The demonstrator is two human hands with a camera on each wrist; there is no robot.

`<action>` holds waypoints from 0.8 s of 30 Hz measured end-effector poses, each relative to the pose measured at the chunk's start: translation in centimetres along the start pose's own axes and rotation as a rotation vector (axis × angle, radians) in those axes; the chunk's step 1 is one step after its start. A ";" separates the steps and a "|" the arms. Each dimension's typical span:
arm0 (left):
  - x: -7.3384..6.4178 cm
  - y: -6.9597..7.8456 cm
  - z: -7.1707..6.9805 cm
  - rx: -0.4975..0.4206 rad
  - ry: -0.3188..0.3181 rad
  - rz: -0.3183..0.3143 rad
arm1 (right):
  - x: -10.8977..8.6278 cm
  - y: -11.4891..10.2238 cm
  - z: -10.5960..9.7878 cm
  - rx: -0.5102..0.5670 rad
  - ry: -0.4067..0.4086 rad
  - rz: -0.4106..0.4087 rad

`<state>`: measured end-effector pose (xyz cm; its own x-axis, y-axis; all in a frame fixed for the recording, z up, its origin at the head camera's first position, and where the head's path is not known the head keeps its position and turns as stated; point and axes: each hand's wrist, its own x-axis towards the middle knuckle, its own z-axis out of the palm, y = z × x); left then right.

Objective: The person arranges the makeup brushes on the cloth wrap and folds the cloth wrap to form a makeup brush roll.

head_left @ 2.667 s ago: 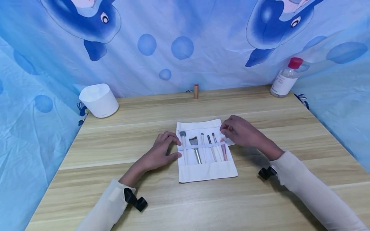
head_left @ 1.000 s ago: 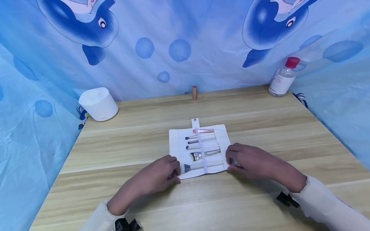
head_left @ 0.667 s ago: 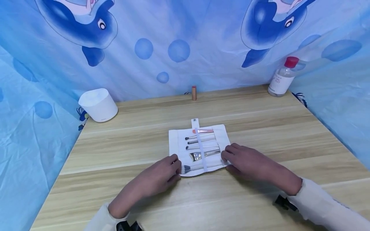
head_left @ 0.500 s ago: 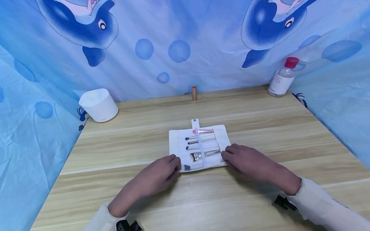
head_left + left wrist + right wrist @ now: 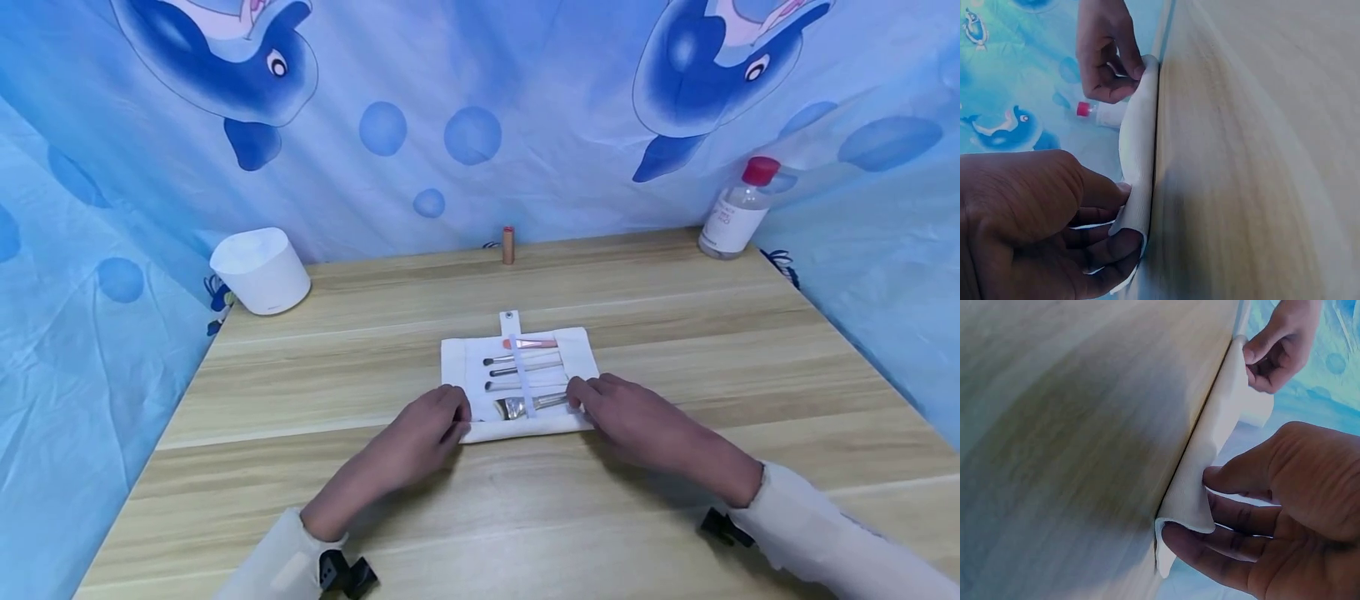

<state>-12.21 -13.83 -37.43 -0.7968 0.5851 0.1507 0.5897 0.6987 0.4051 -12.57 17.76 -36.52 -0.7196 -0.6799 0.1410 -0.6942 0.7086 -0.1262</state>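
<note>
A white cloth makeup brush roll (image 5: pixel 456 362) lies on the table with its snap tab pointing away. Its near edge is folded up and over, hiding the large powder brush. Still showing are a flat silver brush (image 5: pixel 512 407), several slim brushes and a pink brush (image 5: pixel 528 343), all under an elastic band. My left hand (image 5: pixel 427 429) pinches the folded edge at its left end, thumb against fingers, as the left wrist view shows. At the right end, my right hand (image 5: pixel 637 421) pinches the same fold; the right wrist view shows fingers inside the curled cloth (image 5: pixel 1188 500).
A white rounded container (image 5: pixel 261 273) stands at the table's back left. A small brown tube with a red top (image 5: pixel 508 247) is at the back middle. At the back right stands a clear bottle with a red cap (image 5: pixel 733 218). Blue printed curtains enclose the table.
The brush roll has been turned so the brushes lie sideways. Both hands have since lifted its near edge and folded it away from me over the large powder brush.
</note>
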 end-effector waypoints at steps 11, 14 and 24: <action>0.1 -0.1 0.8 0.182 0.103 0.180 | 0.1 -0.3 0.2 -0.264 0.065 -0.178; 0.0 0.0 0.8 0.210 0.090 0.202 | 0.1 -0.3 0.2 -0.271 0.086 -0.198; -0.5 -0.3 0.3 0.217 0.013 0.210 | 0.1 -0.3 0.5 -0.201 0.120 -0.223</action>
<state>-11.93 -14.19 -37.90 -0.6554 0.7216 0.2231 0.7549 0.6356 0.1617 -12.45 17.43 -36.99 -0.5347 -0.8042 0.2594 -0.8096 0.5755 0.1154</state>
